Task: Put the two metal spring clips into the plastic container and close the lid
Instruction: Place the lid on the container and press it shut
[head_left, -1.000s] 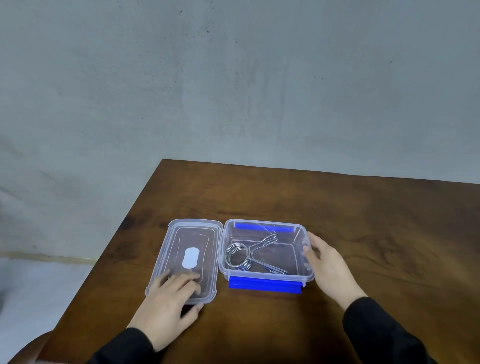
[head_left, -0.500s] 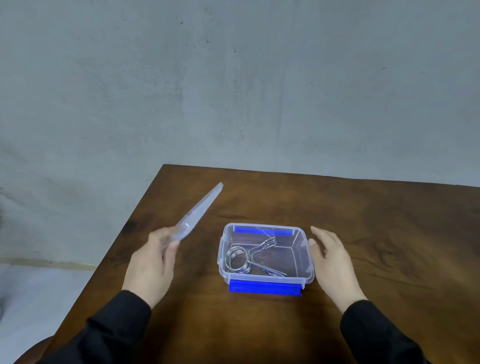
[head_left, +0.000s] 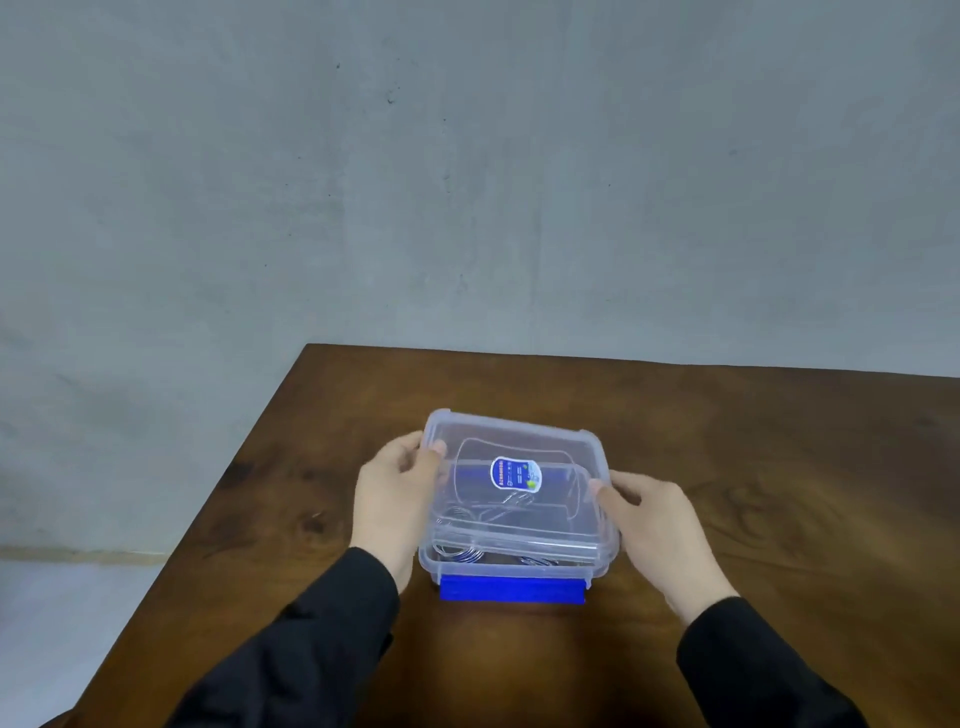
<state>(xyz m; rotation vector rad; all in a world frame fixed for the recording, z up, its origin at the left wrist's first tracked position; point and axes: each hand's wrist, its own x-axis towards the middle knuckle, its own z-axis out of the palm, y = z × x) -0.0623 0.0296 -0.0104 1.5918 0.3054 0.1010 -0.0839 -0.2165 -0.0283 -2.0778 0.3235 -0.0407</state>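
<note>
1. Gripping the left edge of the lid (head_left: 511, 457), the left hand (head_left: 397, 499) sits left of centre in the frame, thumb on top, fingers curled under the rim; black sleeve (head_left: 291, 644) trails to the lower left.
2. Centre frame: clear lid with a blue-and-white sticker (head_left: 515, 474) hovers tilted over the plastic container (head_left: 519, 564), far edge raised, near edge close to the rim. Not seated.
3. Through the plastic, the metal spring clips (head_left: 460, 551) lie inside the container, coils toward its lower-left corner. Exact count hard to confirm through the lid.
4. Blue latch flap (head_left: 511, 590) on the near side hangs open, below the rim.
5. Right of centre: right hand (head_left: 660, 535) holds the lid's right edge, thumb on top, fingers half-curled along the container's side.
6. Wooden table (head_left: 779, 467) carries it all.
7. Judged step: lid placement, clips already in. Next move calls for squaring the lid to the rim, pressing down evenly, then snapping the latches.
</note>
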